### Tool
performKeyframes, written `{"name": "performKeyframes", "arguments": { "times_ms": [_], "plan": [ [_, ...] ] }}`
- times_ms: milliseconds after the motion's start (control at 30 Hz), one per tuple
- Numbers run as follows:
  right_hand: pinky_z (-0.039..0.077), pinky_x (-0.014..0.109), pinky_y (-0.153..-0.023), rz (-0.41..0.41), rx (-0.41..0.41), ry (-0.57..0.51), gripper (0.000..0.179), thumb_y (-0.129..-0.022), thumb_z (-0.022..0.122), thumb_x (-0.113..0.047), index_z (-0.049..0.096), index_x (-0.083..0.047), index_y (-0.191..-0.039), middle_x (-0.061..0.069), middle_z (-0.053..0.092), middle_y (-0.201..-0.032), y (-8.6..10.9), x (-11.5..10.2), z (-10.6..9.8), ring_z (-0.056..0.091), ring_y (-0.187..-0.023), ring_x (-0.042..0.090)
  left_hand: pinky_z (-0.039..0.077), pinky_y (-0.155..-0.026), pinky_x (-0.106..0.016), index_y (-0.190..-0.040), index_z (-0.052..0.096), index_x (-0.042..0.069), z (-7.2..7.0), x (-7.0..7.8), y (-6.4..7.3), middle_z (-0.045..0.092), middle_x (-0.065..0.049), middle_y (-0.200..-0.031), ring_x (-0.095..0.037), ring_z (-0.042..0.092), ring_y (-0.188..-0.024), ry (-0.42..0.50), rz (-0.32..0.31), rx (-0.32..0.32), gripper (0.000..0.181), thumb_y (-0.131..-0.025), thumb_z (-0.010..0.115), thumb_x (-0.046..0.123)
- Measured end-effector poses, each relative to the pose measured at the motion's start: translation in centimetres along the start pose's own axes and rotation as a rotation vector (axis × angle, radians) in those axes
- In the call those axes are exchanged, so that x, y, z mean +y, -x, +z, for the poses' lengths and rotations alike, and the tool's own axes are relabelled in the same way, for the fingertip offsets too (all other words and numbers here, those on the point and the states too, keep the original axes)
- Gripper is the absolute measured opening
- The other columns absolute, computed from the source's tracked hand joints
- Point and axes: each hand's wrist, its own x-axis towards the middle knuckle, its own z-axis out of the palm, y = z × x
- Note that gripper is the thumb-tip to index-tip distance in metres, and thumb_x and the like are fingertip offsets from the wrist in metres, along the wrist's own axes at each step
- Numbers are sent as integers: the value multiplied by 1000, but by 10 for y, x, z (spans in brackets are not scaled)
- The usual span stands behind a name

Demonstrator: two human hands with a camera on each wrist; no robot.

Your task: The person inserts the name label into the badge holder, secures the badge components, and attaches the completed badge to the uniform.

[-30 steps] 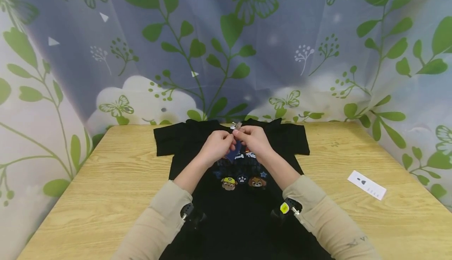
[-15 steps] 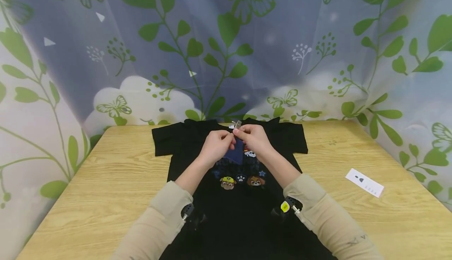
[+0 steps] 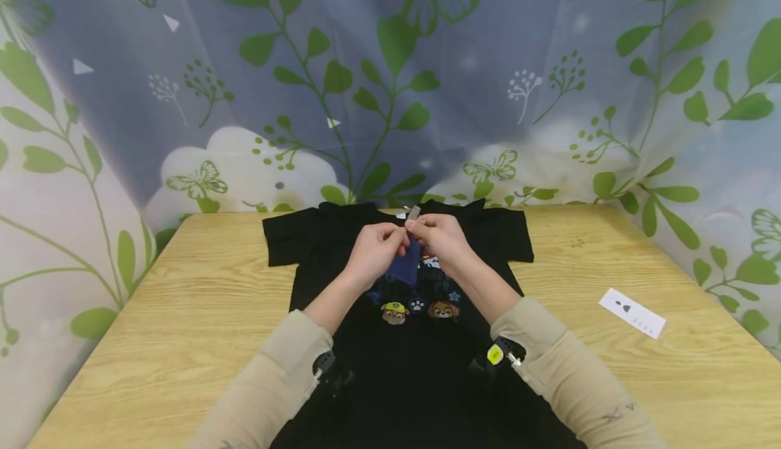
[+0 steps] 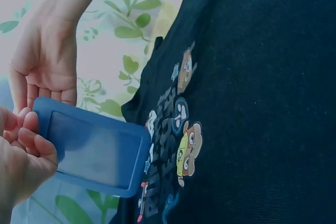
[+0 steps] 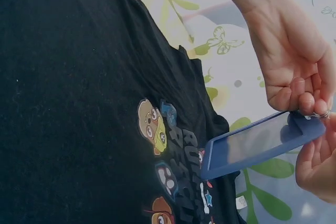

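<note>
A blue badge holder (image 4: 97,148) with a clear window hangs over the shirt, tilted in both wrist views. My left hand (image 3: 377,249) pinches its top corner; curled fingers (image 4: 39,145) show there in the left wrist view. Close beside it, my right hand (image 3: 444,237) pinches a small greyish badge clip (image 3: 413,213) that sticks up above the thumb. A small metal ring (image 5: 321,115) shows between the two hands at the holder's top. Below lies a black T-shirt (image 3: 421,374), spread face up with cartoon dogs printed on its chest.
A white card (image 3: 632,313) with dark marks lies to the right on the wooden table (image 3: 183,313). Behind the table hangs a leaf-patterned curtain (image 3: 464,116). At the shirt's neck a white label (image 3: 401,215) shows.
The badge holder has turned between my hands, so more of its blue face shows below them. Both hands keep almost the same place and grip; the head view shifts slightly.
</note>
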Motion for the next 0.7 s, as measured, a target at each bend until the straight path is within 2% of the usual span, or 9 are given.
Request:
{"name": "performKeyframes", "arguments": {
  "times_ms": [167, 400, 533, 600, 700],
  "plan": [
    [41, 23, -54, 62, -43, -121, 19, -93, 53, -7, 60, 10, -92, 1, 56, -70, -1, 3, -1, 50, -56, 9, 37, -59, -25, -73, 61, -1, 1, -4, 0, 55, -3, -64, -16, 49, -64, 38, -27, -28, 27, -95, 49, 10],
    [47, 20, -60, 81, -81, -288, 13, -93, 51, -1, 60, 7, -88, 2, 60, -72, -4, 4, -1, 58, -65, 9, 38, -55, -23, -74, 61, -6, 3, -4, -3, 54, -2, -60, -14, 47, -59, 71, -26, 7, 26, -94, 52, 7],
    [47, 20, -61, 101, -95, -344, 15, -93, 50, 1, 59, 12, -93, 4, 60, -72, -4, 4, -1, 58, -66, 10, 36, -54, -23, -72, 62, -7, 4, -5, -3, 53, -1, -58, -11, 47, -56, 63, -18, 39, 24, -92, 54, 4],
    [47, 21, -60, 109, -103, -353, 16, -93, 49, 1, 57, 15, -96, 4, 61, -72, -4, 5, 0, 59, -66, 11, 36, -55, -23, -73, 61, -10, 2, 5, 3, 53, -2, -58, -11, 47, -56, 64, -22, 42, 23, -91, 53, 2],
    [46, 21, -60, 117, -116, -353, 15, -94, 48, 1, 59, 11, -92, 3, 62, -71, -3, 5, 0, 60, -66, 10, 37, -55, -22, -76, 60, -15, 0, 16, 9, 52, -4, -58, -12, 47, -56, 79, -42, 38, 22, -91, 52, -2]
  ]
}}
